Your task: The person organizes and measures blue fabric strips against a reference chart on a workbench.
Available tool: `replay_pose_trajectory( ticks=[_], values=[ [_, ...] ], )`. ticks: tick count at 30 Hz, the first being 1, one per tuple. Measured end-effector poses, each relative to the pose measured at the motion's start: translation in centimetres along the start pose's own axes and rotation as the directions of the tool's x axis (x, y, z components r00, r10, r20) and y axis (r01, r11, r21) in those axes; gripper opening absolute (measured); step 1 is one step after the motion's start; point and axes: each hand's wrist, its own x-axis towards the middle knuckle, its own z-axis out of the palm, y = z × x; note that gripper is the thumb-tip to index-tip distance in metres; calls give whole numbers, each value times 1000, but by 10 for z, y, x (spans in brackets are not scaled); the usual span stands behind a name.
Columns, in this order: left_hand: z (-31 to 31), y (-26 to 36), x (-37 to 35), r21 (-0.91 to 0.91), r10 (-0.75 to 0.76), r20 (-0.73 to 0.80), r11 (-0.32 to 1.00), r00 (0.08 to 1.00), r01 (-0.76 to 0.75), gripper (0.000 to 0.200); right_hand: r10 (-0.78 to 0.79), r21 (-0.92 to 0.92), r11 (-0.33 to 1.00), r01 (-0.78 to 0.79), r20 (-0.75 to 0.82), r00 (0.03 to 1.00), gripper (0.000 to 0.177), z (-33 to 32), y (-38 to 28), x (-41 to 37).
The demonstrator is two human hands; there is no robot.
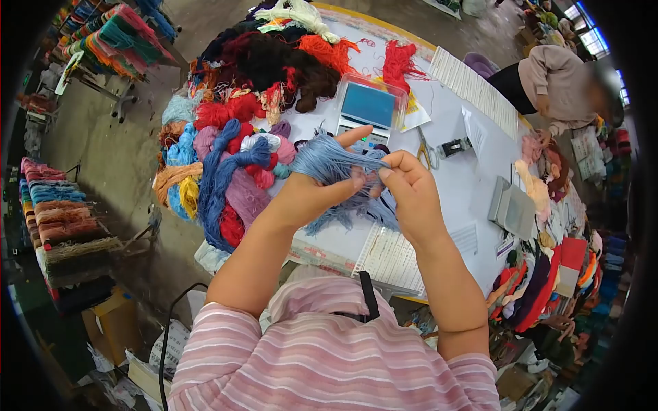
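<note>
Yarn [329, 159] in pale blue lay near the centre of the picture, its strands running roughly crosswise between the hands. Most of the bunch draped over the left hand [308, 195], whose thumb and one finger stood spread apart, the others largely hidden. The right hand [411, 188] pinched strands at the right end between thumb and forefinger. Just above the bunch, a digital scale [368, 104] seemed to stand within a clear plastic tray [375, 81].
</note>
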Motion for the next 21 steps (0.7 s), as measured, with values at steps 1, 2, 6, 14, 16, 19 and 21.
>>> replay_pose_trajectory(
  ticks=[1, 2, 6, 14, 16, 19, 21],
  values=[
    [1, -1, 0, -7, -1, -3, 1000, 1000, 1, 61, -5, 14, 1000, 5, -32, 999, 7, 0, -2, 1],
    [3, 0, 0, -4, 1, 1, 1000, 1000, -1, 61, -9, 30, 999, 11, -64, 998, 7, 0, -3, 2],
    [-4, -4, 5, -63, 34, 11, 997, 999, -33, 62, -52, -45, 998, 48, -85, 995, 7, 6, -9, 2],
    [-2, 5, 9, -578, -16, 31, 816, 999, 31, 61, 168, 16, 985, -172, 147, 975, 16, -1, -28, 11],
    [-11, 10, 7, -355, -187, 57, 914, 981, 195, 58, 228, -195, 962, -190, 194, 954, 14, -11, -32, 13],
    [-34, 7, -1, 15, -460, 233, 882, 857, 470, 28, 247, 136, 946, -293, 283, 927, 9, -46, -40, 14],
    [-55, 8, -19, 47, -461, 324, 880, 826, 473, 32, 101, 419, 895, -154, 145, 984, 11, -95, -40, 16]
  ],
)
